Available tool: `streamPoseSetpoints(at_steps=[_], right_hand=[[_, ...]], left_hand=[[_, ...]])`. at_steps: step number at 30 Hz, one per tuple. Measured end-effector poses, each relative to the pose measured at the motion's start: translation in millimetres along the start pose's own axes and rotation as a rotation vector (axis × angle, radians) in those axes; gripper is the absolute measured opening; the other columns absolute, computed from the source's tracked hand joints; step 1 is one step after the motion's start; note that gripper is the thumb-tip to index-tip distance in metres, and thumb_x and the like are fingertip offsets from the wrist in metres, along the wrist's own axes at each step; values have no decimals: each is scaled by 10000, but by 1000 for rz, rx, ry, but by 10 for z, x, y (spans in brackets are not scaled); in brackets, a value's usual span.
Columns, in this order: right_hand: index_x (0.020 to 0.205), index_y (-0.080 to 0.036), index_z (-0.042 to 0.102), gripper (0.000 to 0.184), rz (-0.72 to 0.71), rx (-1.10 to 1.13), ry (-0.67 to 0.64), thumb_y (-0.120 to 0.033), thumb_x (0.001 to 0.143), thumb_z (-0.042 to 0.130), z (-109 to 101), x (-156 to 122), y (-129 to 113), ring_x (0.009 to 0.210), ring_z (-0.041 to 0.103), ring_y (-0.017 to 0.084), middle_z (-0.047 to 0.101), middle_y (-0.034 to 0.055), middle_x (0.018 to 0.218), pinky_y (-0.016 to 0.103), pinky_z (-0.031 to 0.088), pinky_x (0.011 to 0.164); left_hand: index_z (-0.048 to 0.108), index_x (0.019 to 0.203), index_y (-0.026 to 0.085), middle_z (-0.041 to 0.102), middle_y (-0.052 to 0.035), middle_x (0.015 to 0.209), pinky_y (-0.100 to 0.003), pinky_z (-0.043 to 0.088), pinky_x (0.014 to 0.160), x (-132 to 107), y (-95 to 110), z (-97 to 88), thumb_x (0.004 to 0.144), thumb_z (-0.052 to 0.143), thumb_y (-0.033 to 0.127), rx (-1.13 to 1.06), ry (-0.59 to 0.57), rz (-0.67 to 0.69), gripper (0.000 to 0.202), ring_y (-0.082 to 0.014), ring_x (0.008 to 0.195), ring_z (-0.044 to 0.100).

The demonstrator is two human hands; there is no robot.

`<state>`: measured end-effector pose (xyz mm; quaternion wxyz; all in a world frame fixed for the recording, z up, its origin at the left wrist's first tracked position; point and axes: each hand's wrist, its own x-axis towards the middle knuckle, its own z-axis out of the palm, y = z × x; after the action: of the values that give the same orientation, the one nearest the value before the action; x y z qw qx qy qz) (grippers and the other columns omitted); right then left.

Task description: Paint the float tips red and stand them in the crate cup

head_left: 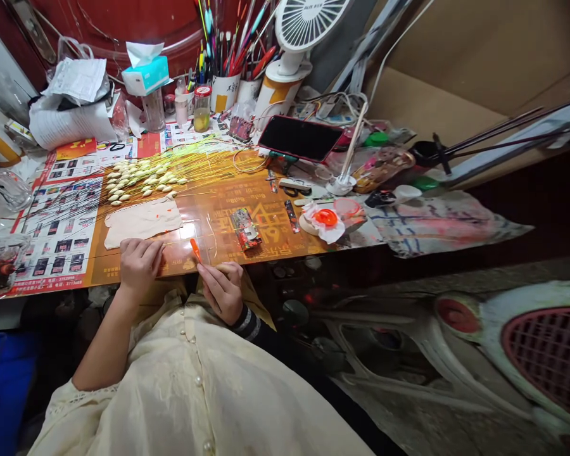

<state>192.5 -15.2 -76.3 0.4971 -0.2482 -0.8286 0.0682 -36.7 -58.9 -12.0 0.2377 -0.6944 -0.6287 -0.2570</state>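
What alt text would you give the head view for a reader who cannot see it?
The right hand holds an orange-tipped stick at the edge of a cluttered desk, the left hand resting beside it. Behind lie a bundle of white floats, a cloth and a dish of orange paint.

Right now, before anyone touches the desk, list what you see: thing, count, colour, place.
floats: many, cream with thin yellow stems, left-centre of the table
cloth: one, beige, just in front of the floats
phone: one, black screen, propped at back centre
fan: one, white, behind the phone
tissue box: one, teal, back left
cups: two, white, at the back, full of coloured sticks
orange blob: one, on white tissue, right of centre
crate: one, blue, lower left
orange-tipped stick: one, in the right hand's grip
left hand: resting on the table edge
right hand: striped cuff, pinching the stick
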Motion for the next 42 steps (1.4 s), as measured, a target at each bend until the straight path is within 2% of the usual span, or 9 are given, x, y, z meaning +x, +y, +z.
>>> streamPoseSetpoints(at_steps=[14, 24, 30, 42], right_hand=[[1483, -259, 428, 611, 28, -14, -4, -120, 901, 550, 21, -38, 18, 1017, 547, 200, 703, 62, 1190, 443, 431, 985], [1481, -247, 425, 624, -21, 33, 28, -98, 891, 562, -21, -23, -3, 968, 551, 194, 712, 58, 1134, 464, 446, 996], [1475, -254, 437, 614, -78, 51, -4, -117, 893, 576, 59, -11, -71, 973, 545, 197, 716, 51, 1135, 451, 444, 991], [1462, -265, 468, 546, -34, -30, -49, -167, 931, 551, 135, -14, -104, 1029, 529, 202, 710, 46, 1202, 424, 400, 996]], left_hand=[[675, 1024, 212, 733, -34, 873, -385, 376, 835, 4, -6, 3, 921, 596, 210, 3, 12, 7, 129, -209, 824, 571], [682, 1028, 213, 735, -44, 869, -390, 371, 826, -10, 7, 13, 946, 559, 228, -24, 3, -17, 149, -207, 829, 581], [690, 1014, 217, 736, -46, 862, -398, 372, 820, -10, 33, 3, 958, 539, 246, -40, -15, -43, 163, -205, 827, 589], [691, 1037, 217, 738, -51, 879, -401, 377, 835, -29, 27, 16, 957, 545, 247, -59, -16, -53, 169, -207, 842, 603]])
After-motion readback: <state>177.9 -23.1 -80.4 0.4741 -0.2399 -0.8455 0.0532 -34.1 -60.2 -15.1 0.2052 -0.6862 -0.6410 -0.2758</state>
